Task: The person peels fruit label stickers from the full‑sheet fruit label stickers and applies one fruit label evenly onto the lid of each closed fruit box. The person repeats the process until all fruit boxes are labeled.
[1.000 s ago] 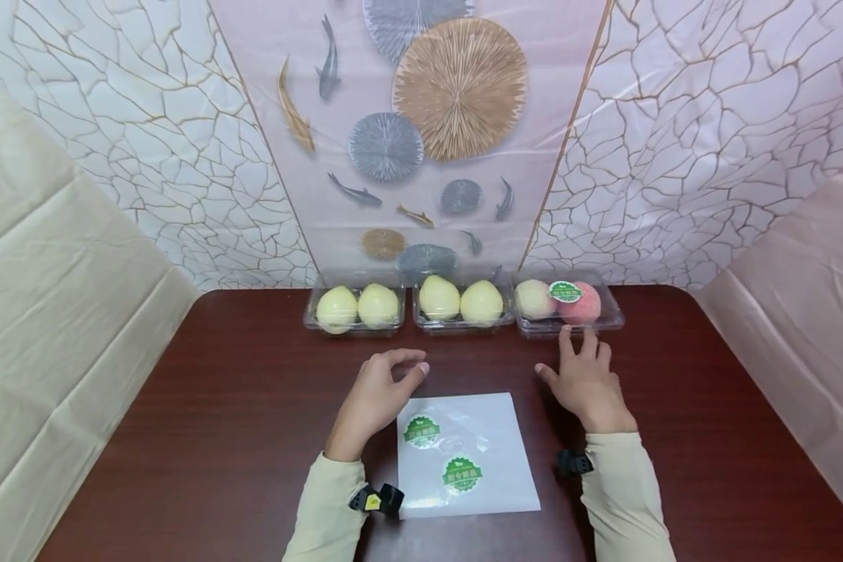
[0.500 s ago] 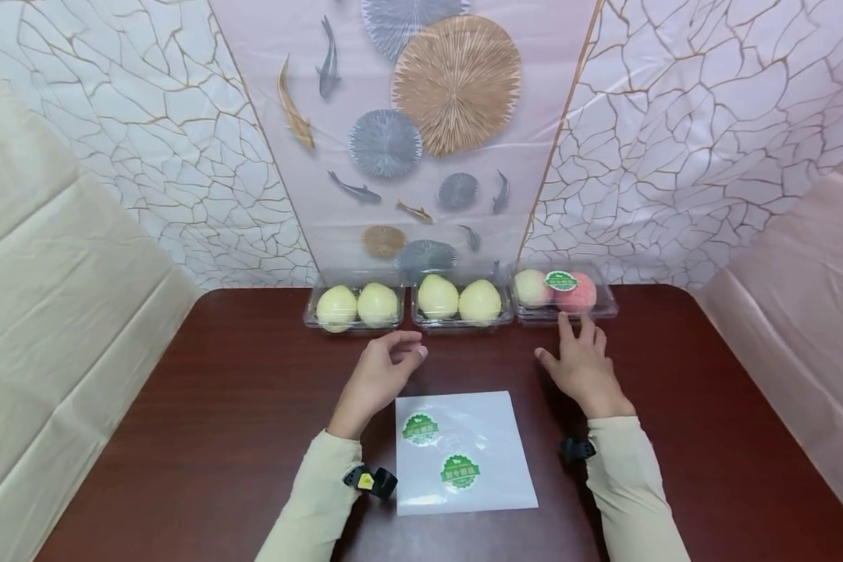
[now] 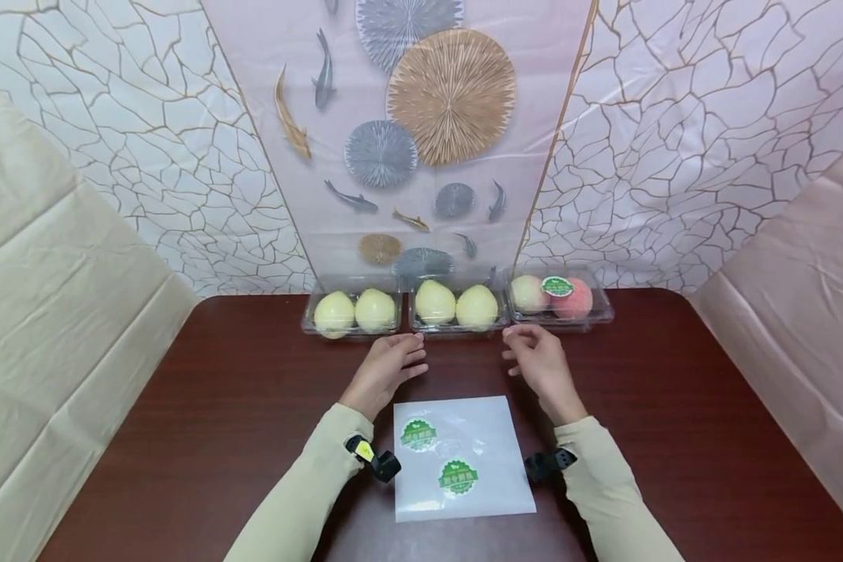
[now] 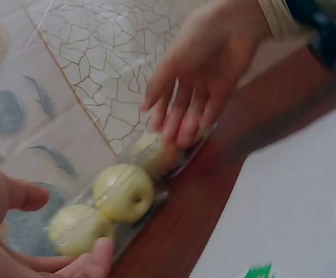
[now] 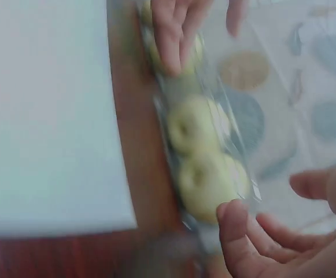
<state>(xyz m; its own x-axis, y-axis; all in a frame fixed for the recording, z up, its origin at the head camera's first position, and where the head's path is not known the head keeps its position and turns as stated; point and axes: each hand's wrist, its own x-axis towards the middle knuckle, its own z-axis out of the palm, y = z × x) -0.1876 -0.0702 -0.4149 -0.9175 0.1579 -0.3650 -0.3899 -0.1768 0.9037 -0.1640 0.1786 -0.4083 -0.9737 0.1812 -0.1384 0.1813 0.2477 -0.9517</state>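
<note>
Three clear plastic fruit boxes stand in a row at the table's back. In the middle box [image 3: 428, 327] lie two pale yellow pear-like fruits [image 3: 435, 302]. My left hand [image 3: 385, 371] is at this box's front left corner, fingers relaxed and holding nothing. At its front right corner my right hand [image 3: 542, 373] has loosely bent fingers, also with nothing in them. In the right wrist view the box [image 5: 173, 168] lies between both hands. The right box [image 3: 600, 314] holds a pale fruit and a pink one [image 3: 573, 300], with a green round sticker [image 3: 557, 286] on its lid.
A white backing sheet [image 3: 488, 499] with two green round stickers [image 3: 458, 477] lies in front of the hands on the dark red table [image 3: 183, 437]. The left box [image 3: 311, 325] holds two more yellow fruits. A patterned backdrop [image 3: 421, 195] rises behind.
My right hand has left the front of the right box and moved left to the middle box. The left hand has moved slightly forward toward the middle box's left corner.
</note>
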